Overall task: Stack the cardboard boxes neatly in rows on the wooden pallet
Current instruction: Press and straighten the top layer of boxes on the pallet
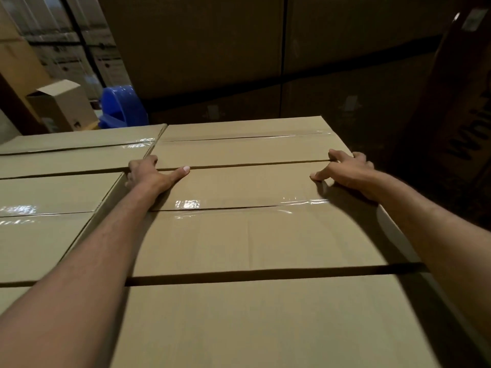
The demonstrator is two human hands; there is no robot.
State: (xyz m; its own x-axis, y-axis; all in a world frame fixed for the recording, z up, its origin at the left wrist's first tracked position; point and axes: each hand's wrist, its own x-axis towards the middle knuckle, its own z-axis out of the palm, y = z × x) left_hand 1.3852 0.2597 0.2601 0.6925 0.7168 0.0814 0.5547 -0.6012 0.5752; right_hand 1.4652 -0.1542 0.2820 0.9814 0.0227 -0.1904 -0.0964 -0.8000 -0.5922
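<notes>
Reaching over the stack, the person grips a taped cardboard box [252, 235] at its far corners. The left hand [148, 173] curls its fingers down the left side, while the right hand [345, 168] spreads its fingers over the right edge, thumbs on top. The box lies between a far box [239, 147] and a near box [265, 322].

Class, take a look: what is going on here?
A person is positioning the middle box of a taped cardboard row. The left hand grips its far left corner, the right hand its far right corner. It lies flat close to the far box, with a dark gap before the near box. More boxes lie alongside on the left.
</notes>
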